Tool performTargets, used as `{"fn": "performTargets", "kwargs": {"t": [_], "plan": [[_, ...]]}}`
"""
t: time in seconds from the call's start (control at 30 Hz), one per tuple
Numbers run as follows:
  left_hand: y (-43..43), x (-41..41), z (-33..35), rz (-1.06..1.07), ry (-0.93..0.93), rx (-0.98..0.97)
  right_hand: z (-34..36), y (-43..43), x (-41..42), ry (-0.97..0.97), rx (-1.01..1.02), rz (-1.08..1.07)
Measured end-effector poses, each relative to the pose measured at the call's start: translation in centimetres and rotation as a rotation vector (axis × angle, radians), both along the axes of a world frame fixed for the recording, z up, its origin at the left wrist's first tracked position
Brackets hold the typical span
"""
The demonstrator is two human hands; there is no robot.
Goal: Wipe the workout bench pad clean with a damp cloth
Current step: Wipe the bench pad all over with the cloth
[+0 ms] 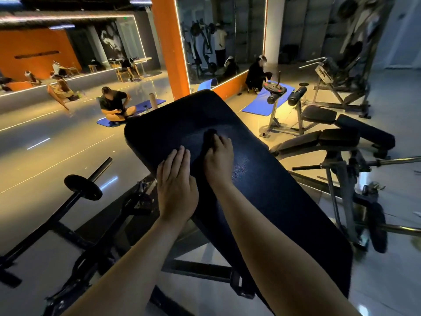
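We press the dark cloth [208, 139] under our right hand [218, 160], fingers [224, 142] closed over it, while our left hand [176, 190] lies open-fingered, steadying the bench pad [273, 190] surface.

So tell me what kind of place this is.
A gym, almost certainly. The hands wipe a padded bench, more benches and a weight machine stand to the right, and blue mats lie by a wall mirror.

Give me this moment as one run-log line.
phase: wiping | right hand: pressing dark cloth on bench pad | left hand: flat on pad's left edge | far end: not yet reached
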State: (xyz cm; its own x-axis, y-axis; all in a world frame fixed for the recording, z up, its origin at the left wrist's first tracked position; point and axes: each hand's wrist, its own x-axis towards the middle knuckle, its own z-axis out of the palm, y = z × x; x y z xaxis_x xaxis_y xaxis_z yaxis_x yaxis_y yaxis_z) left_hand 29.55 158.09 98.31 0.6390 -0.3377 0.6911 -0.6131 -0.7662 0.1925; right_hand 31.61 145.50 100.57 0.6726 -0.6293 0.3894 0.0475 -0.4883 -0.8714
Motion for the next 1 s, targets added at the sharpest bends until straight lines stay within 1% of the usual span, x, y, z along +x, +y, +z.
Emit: {"fn": "performTargets", "kwargs": {"t": [0.07,0.1,0.13,0.17,0.23,0.27,0.33,0.37,0.43,0.5,0.57,0.63,0.7,0.73,0.8,0.9,0.93,1.0], "plan": [[1.1,0.7,0.5,-0.082,0.004,-0.020,1.5,2.8,-0.4,-0.060,-0.040,0.228],[1.7,1.4,0.9,-0.101,-0.001,-0.022,1.9,3.4,-0.5,-0.055,-0.095,0.298],[2.3,2.0,1.2,-0.101,-0.013,-0.010,2.0,3.2,-0.6,-0.047,-0.158,0.317],[2.6,2.5,1.5,-0.092,-0.032,0.016,1.7,2.6,-0.6,-0.028,-0.197,0.289],[2.8,3.0,1.7,-0.088,-0.070,0.077,-0.4,0.8,-1.2,0.010,-0.234,0.095],[2.8,2.9,1.6,-0.098,-0.085,0.091,-1.7,-0.4,-1.9,0.047,-0.186,-0.039],[2.8,2.8,1.5,-0.135,-0.112,0.071,-3.5,-2.0,-3.4,0.110,0.001,-0.243],[2.9,2.9,1.3,-0.153,-0.121,0.049,-3.8,-2.0,-3.8,0.138,0.068,-0.296],[2.9,3.1,1.2,-0.181,-0.132,0.002,-3.3,-0.8,-3.1,0.165,0.094,-0.332],[2.9,3.4,1.0,-0.214,-0.141,-0.030,-1.1,1.4,-1.3,0.085,0.062,-0.263],[3.2,4.0,0.5,-0.245,-0.186,-0.017,1.4,4.4,0.2,-0.028,0.064,-0.103],[3.7,4.6,0.1,-0.249,-0.237,0.015,3.4,6.5,0.8,-0.066,0.084,0.056],[4.0,5.1,0.0,-0.286,-0.244,0.011,3.6,6.5,0.5,-0.068,0.043,0.103],[4.0,5.1,0.0,-0.324,-0.243,-0.005,2.9,6.0,0.1,-0.069,-0.005,0.076],[4.3,5.3,-0.1,-0.405,-0.228,-0.032,0.4,4.6,-1.1,-0.031,-0.058,-0.099],[5.1,5.8,0.3,-0.524,-0.217,0.003,-3.2,4.1,-4.1,0.109,0.099,-0.430],[5.4,5.9,0.5,-0.553,-0.220,0.016,-3.6,4.8,-4.7,0.147,0.138,-0.503],[6.1,6.2,0.5,-0.610,-0.216,0.032,-2.7,6.9,-4.3,0.182,0.143,-0.567]]}}
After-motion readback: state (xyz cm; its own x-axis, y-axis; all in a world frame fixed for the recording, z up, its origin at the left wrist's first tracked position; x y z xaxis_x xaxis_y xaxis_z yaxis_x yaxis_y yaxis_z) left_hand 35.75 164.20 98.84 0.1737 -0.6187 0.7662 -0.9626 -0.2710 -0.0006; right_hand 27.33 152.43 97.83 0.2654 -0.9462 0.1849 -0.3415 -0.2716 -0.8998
